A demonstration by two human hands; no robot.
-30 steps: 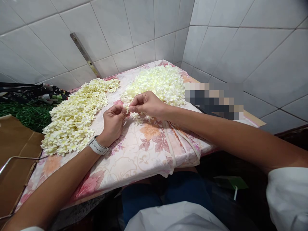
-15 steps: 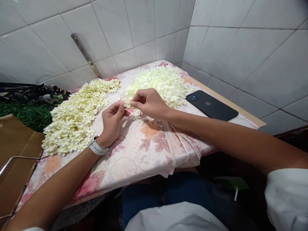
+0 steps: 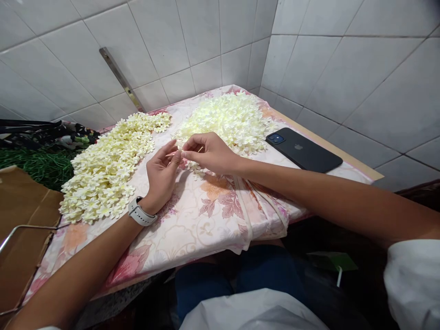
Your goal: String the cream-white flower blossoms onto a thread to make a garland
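Note:
Over the middle of the table, my left hand and my right hand meet fingertip to fingertip. A small white flower is pinched between them, mostly hidden by the fingers. Just under my right hand lie a few loose white flowers. Behind it spreads a heap of white flowers with open petals. To the left of my left hand, a long pile of creamy-yellow flowers lies along the cloth.
A floral cloth covers the table, with pale cords over its front edge. A black phone lies at the right. Left are a cardboard piece, green stringy material and dark patterned fabric. Tiled walls stand behind.
My fingers have shifted slightly around the flower. The left fingers now stretch upward more, and the right hand sits a little lower. The piles look the same.

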